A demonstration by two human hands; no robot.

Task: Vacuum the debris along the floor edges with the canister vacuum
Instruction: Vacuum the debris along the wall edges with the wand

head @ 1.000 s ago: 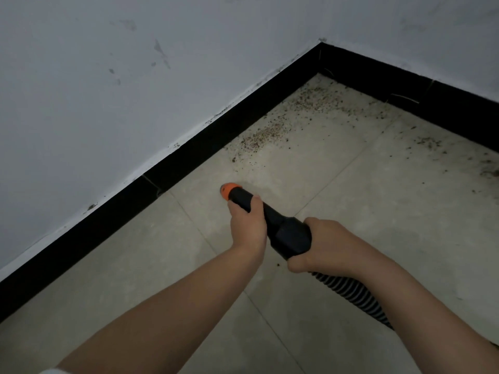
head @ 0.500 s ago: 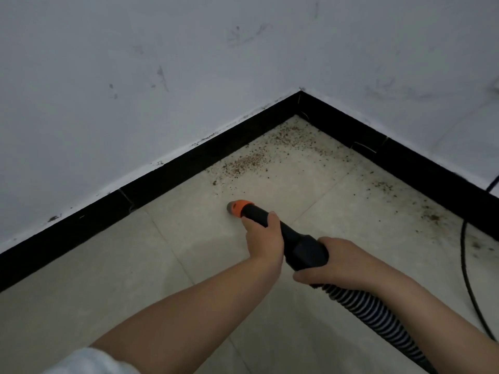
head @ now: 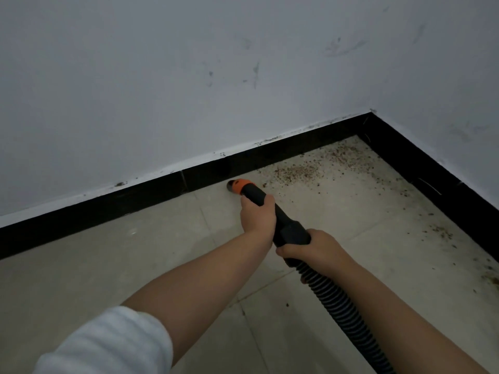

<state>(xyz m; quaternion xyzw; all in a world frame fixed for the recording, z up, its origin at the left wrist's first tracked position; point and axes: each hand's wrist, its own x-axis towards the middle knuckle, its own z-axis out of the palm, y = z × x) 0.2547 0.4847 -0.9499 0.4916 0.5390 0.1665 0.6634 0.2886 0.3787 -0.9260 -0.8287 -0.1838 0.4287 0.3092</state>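
Both arms stretched forward, left hand (head: pixel 258 215) ahead, right hand (head: pixel 314 245) behind, fingers curled

The nozzle (head: pixel 237 185) meets the floor (head: pixel 108 265) just beside the baseboard (head: pixel 108 211), debris (head: pixel 294 172) to its right toward the corner, left hand (head: pixel 258 215) ahead of right hand (head: pixel 314 245), hose (head: pixel 337 300) trailing behind.

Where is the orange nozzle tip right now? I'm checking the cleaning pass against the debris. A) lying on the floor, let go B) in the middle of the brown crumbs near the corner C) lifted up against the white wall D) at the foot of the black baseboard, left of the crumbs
D: the orange nozzle tip sits at the foot of the black baseboard, with the brown crumbs to its right.
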